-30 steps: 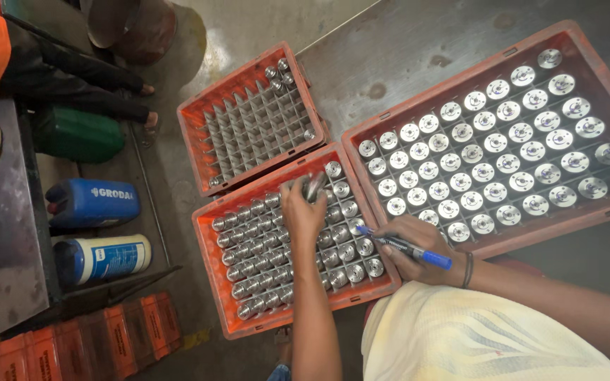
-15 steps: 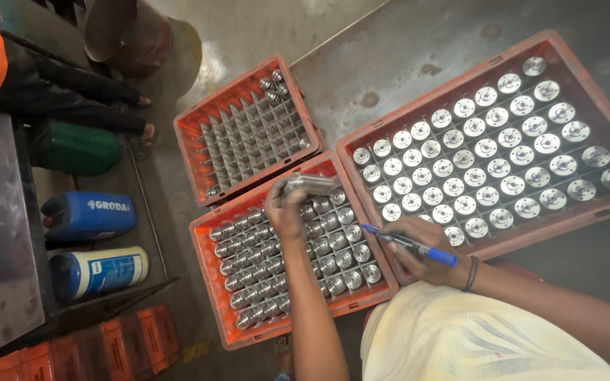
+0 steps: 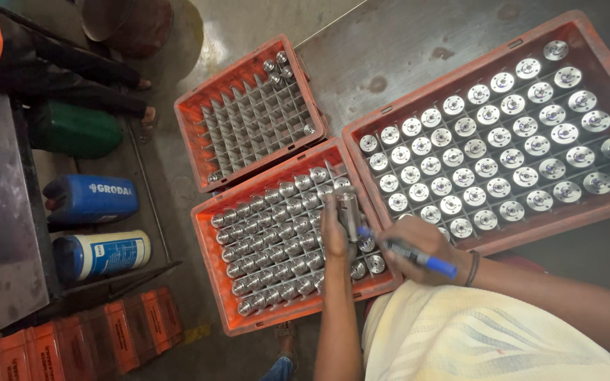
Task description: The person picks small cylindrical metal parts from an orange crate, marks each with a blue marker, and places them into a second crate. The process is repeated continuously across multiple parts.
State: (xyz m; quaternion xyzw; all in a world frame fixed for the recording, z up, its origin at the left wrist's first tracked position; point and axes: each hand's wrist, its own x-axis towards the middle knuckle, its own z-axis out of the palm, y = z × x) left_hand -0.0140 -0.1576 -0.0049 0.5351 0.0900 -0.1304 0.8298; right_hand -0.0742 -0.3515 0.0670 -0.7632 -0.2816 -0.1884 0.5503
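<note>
Hands over near crate (image 3: 210, 271) — left hand (image 3: 333, 236) gripping metal part (image 3: 348, 209), right hand (image 3: 418, 243) pen (image 3: 411, 252).

The left hand (image 3: 333, 233) now holds a metal cylinder (image 3: 348, 208) lifted out of the near orange crate (image 3: 210, 268), and the right hand (image 3: 418, 247) brings its blue pen (image 3: 407, 252) against it.

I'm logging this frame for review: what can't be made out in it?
Head view:
- Pen tip: hidden behind the metal part in the left hand.
- Right hand fingers: curled under, out of sight.
- Large crate: right corner cut off by the edge.
</note>
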